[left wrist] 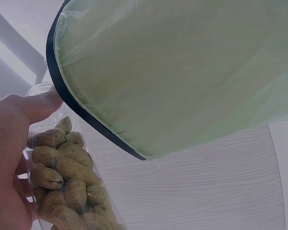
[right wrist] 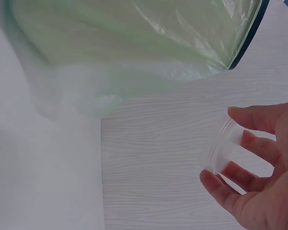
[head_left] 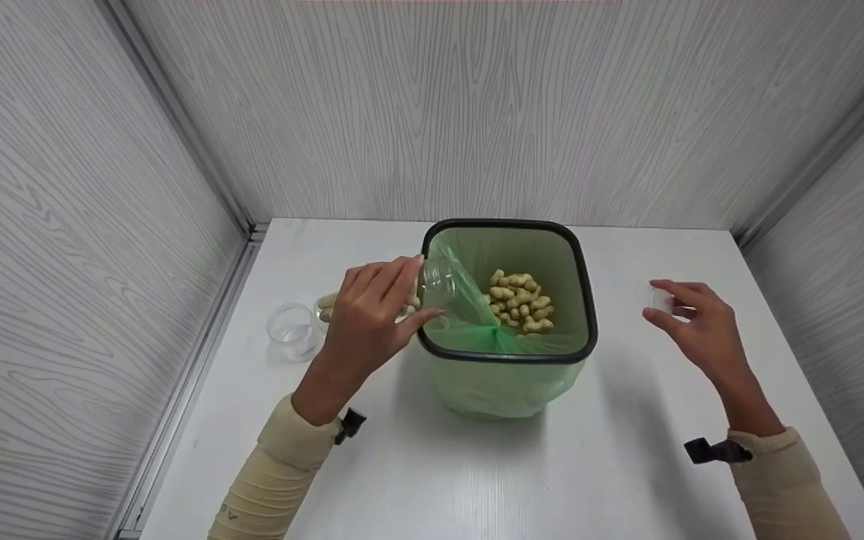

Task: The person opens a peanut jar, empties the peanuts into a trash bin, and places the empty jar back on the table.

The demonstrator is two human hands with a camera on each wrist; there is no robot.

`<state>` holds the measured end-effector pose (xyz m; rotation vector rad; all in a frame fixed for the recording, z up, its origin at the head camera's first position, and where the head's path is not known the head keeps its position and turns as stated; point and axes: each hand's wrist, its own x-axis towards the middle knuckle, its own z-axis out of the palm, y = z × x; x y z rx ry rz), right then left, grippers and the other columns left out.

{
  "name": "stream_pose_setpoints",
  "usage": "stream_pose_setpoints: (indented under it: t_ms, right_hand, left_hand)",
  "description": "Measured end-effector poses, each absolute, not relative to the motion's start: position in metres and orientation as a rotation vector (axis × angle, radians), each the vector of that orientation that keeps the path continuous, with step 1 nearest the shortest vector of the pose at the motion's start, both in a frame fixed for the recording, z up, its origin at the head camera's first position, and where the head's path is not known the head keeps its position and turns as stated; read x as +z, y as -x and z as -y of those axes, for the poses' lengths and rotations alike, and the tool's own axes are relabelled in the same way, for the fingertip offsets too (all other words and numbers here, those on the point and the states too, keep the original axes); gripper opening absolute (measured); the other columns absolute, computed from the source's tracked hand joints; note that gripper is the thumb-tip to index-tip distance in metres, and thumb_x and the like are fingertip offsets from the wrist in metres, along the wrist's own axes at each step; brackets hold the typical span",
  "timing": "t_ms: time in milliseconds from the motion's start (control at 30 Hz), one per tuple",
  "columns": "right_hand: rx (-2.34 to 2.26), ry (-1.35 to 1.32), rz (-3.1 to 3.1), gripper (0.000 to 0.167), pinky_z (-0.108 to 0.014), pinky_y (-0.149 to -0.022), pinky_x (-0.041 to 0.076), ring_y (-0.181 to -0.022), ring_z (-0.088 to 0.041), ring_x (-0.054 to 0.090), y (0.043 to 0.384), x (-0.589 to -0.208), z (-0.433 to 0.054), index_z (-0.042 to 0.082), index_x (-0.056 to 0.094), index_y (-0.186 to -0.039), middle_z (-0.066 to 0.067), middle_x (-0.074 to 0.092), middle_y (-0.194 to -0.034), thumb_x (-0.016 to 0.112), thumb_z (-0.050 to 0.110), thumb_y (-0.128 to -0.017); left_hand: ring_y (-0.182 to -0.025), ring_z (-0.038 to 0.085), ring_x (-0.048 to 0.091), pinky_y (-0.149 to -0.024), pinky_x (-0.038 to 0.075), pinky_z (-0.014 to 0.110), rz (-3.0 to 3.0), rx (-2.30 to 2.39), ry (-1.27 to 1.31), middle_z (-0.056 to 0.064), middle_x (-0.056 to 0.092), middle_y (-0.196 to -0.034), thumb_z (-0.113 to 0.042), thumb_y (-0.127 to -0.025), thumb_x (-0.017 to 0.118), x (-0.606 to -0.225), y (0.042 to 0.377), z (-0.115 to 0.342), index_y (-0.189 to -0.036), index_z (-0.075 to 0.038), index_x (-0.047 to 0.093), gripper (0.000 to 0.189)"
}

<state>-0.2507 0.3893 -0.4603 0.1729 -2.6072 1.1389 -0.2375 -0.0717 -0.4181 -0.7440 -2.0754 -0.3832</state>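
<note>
My left hand (head_left: 368, 315) grips a clear plastic jar (head_left: 438, 281) of unshelled peanuts (left wrist: 72, 177), tilted on its side at the left edge of a bin. The jar's mouth points over the bin's black rim (head_left: 507, 358). Inside the green bag (head_left: 503, 390) lining the bin lies a heap of peanuts (head_left: 522, 300). Well to the right of the bin, my right hand (head_left: 702, 322) pinches a clear round lid (right wrist: 221, 146) by its edge between thumb and fingertips, above the table.
A clear round container (head_left: 293, 330) stands on the white table (head_left: 477, 487), left of the left hand. Pale wood-grain panels (head_left: 439, 112) enclose the table at the back and both sides. The bin occupies the table's middle, between the hands.
</note>
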Motion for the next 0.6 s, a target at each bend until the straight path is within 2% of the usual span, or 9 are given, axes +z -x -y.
stream_pose_setpoints:
  t_ms: [233,300,500,600]
  right_hand:
    - [1.078,-0.152,2.621,0.044,0.003,-0.088,0.042,-0.096,0.006,0.051,0.253,-0.479,-0.401,0.012,0.070,-0.135,-0.017,0.063,-0.126,0.078,0.012,-0.092]
    - [1.068,-0.147,2.620,0.043,0.003,-0.087,0.042,-0.096,0.003,0.052,0.255,-0.485,-0.404,0.010,0.070,-0.134,-0.020,0.063,-0.126,0.077,0.011,-0.092]
    - [1.013,-0.115,2.643,0.042,0.003,-0.084,0.040,-0.099,-0.020,0.057,0.257,-0.499,-0.409,0.008,0.072,-0.131,-0.024,0.064,-0.124,0.078,0.008,-0.090]
    - [0.989,-0.111,2.675,0.041,0.002,-0.082,0.038,-0.100,-0.026,0.059,0.256,-0.507,-0.410,0.007,0.072,-0.131,-0.025,0.065,-0.123,0.078,0.009,-0.090]
  left_hand:
    - [-0.102,0.030,0.071,-0.085,0.057,0.044,2.082,-0.385,0.734,0.014,0.076,-0.118,-0.044,-0.079,0.088,-0.421,0.239,0.071,-0.131,-0.002,0.068,0.069]
    - [-0.101,0.030,0.071,-0.085,0.057,0.044,2.080,-0.383,0.731,0.014,0.076,-0.118,-0.043,-0.079,0.089,-0.422,0.239,0.071,-0.131,-0.002,0.068,0.069]
    - [-0.102,0.030,0.071,-0.086,0.057,0.045,2.088,-0.384,0.726,0.013,0.075,-0.119,-0.041,-0.078,0.090,-0.425,0.240,0.071,-0.132,-0.003,0.067,0.070]
    - [-0.102,0.029,0.071,-0.086,0.057,0.045,2.090,-0.394,0.724,0.013,0.075,-0.119,-0.041,-0.078,0.090,-0.427,0.240,0.071,-0.132,-0.003,0.068,0.070]
